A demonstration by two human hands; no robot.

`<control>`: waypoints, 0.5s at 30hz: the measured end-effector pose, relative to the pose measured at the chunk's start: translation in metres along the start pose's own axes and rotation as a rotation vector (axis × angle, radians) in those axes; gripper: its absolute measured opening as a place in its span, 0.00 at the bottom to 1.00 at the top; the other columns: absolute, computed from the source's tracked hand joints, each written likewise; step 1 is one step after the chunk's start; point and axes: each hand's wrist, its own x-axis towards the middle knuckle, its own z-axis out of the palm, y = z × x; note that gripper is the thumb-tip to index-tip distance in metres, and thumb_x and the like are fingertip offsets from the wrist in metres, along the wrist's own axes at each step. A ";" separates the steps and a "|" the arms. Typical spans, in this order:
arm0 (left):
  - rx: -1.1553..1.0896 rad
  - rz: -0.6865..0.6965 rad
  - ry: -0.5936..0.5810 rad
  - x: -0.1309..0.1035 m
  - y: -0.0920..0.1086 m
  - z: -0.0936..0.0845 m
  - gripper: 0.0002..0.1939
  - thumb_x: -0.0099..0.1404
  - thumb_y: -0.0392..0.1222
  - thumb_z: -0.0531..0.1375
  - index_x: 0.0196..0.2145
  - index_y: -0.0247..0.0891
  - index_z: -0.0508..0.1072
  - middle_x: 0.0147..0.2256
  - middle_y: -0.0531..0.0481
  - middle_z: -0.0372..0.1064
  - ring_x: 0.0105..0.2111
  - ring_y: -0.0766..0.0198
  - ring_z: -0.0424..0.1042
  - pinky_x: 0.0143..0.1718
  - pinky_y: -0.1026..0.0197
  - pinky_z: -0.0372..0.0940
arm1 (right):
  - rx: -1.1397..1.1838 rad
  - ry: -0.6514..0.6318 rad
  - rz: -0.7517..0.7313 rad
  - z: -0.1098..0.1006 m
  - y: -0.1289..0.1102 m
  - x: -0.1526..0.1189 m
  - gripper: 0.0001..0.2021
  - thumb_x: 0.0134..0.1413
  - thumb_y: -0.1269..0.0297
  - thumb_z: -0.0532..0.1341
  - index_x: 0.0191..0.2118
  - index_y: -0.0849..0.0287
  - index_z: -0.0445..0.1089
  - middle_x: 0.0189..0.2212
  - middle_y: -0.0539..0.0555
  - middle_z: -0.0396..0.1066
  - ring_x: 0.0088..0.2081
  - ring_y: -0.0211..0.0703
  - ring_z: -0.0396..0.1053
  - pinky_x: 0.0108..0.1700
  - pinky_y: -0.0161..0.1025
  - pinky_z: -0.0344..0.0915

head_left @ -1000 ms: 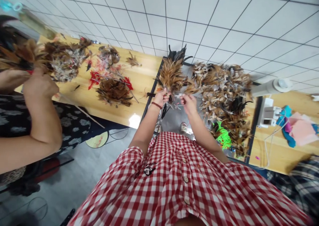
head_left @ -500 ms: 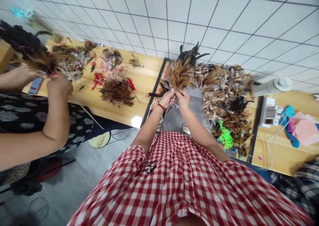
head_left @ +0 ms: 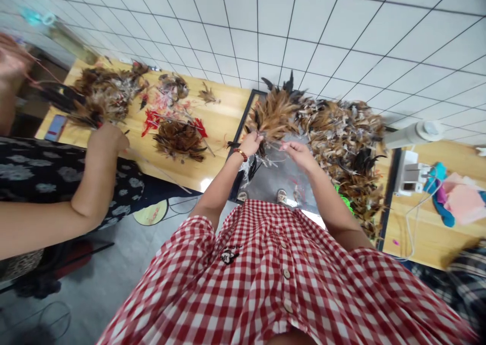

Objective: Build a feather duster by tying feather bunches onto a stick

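My left hand (head_left: 251, 143), with a beaded bracelet at the wrist, is closed around the base of a bunch of brown feathers (head_left: 276, 113). The tips fan out away from me, some of them black. To its right, my right hand (head_left: 298, 153) has its fingers pinched together. A thin pale strand (head_left: 274, 145) runs from the bunch to these fingertips; whether it is a thread or a quill I cannot make out. Loose pale quills and dark feathers lie just below my left hand. Beside my right arm spreads a large pile of brown and whitish feathers (head_left: 341, 132).
Bright green strands (head_left: 345, 202) show partly behind my right forearm. A white cylinder (head_left: 413, 133) and a plugged adapter (head_left: 413, 175) stand on the right. Leftward, a co-worker's hand (head_left: 107, 138) holds feathers near a phone (head_left: 55, 127). Another feather bunch (head_left: 178, 140) lies on the wooden table (head_left: 224, 112).
My right hand has moved right, away from my left, with a thin strand now stretched between them. The feather bunch has tilted slightly. The co-worker's other hand has risen to the far left.
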 end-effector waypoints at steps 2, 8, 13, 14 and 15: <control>0.319 0.101 -0.078 -0.006 0.005 0.002 0.03 0.71 0.35 0.57 0.38 0.33 0.70 0.37 0.39 0.75 0.41 0.56 0.75 0.43 0.59 0.65 | -0.273 -0.049 -0.181 -0.020 -0.021 0.000 0.21 0.56 0.45 0.64 0.34 0.61 0.77 0.26 0.51 0.73 0.29 0.38 0.65 0.35 0.36 0.59; 0.810 0.355 -0.524 -0.039 0.032 0.013 0.10 0.70 0.37 0.57 0.45 0.29 0.75 0.40 0.32 0.78 0.43 0.50 0.78 0.41 0.58 0.65 | -0.678 -0.229 -0.446 -0.048 -0.054 0.020 0.13 0.60 0.60 0.60 0.36 0.59 0.81 0.34 0.55 0.80 0.38 0.44 0.75 0.44 0.38 0.64; 0.825 0.447 -0.593 -0.060 0.047 0.014 0.09 0.64 0.35 0.62 0.43 0.34 0.76 0.34 0.37 0.77 0.39 0.49 0.78 0.39 0.57 0.63 | -0.595 -0.254 -0.271 -0.047 -0.011 0.047 0.11 0.55 0.58 0.64 0.32 0.60 0.80 0.32 0.55 0.81 0.36 0.44 0.75 0.44 0.39 0.66; 0.809 0.460 -0.589 -0.063 0.049 0.013 0.09 0.63 0.34 0.62 0.42 0.34 0.76 0.34 0.37 0.77 0.38 0.49 0.77 0.39 0.57 0.62 | -0.527 -0.280 -0.190 -0.045 -0.001 0.049 0.12 0.53 0.55 0.66 0.31 0.60 0.80 0.30 0.55 0.80 0.34 0.44 0.74 0.42 0.39 0.67; 0.792 0.478 -0.584 -0.066 0.051 0.012 0.10 0.63 0.34 0.62 0.43 0.34 0.76 0.33 0.37 0.77 0.37 0.50 0.77 0.38 0.57 0.61 | -0.449 -0.313 -0.102 -0.044 0.009 0.049 0.13 0.51 0.53 0.67 0.29 0.60 0.79 0.29 0.54 0.79 0.32 0.44 0.74 0.41 0.39 0.68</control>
